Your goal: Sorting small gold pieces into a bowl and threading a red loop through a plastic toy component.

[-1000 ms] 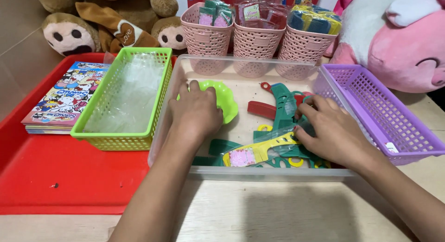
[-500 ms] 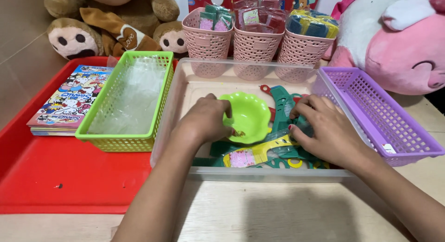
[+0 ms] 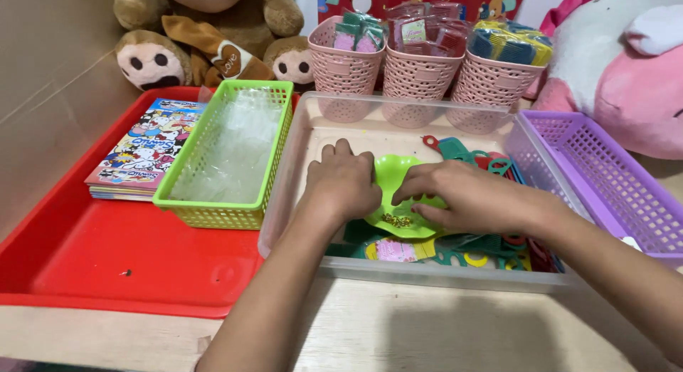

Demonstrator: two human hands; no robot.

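Head view: bright green plastic dish (image 3: 398, 180) lies mid-bin in the clear plastic bin (image 3: 299, 140), pinched between left hand (image 3: 343, 183) and right hand (image 3: 459, 197).

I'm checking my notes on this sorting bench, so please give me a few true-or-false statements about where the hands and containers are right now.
1. Both hands touch the bright green plastic dish inside the clear plastic bin. True: the left hand is at its left edge and the right hand at its right.
2. The green plastic mesh basket stands on the red plastic tray. True.
3. The purple plastic mesh basket lies left of the clear bin. False: it is on the right.
4. Three pink woven baskets stand behind the clear bin. True.
5. The stack of colourful booklets lies in the purple basket. False: it lies on the red tray.
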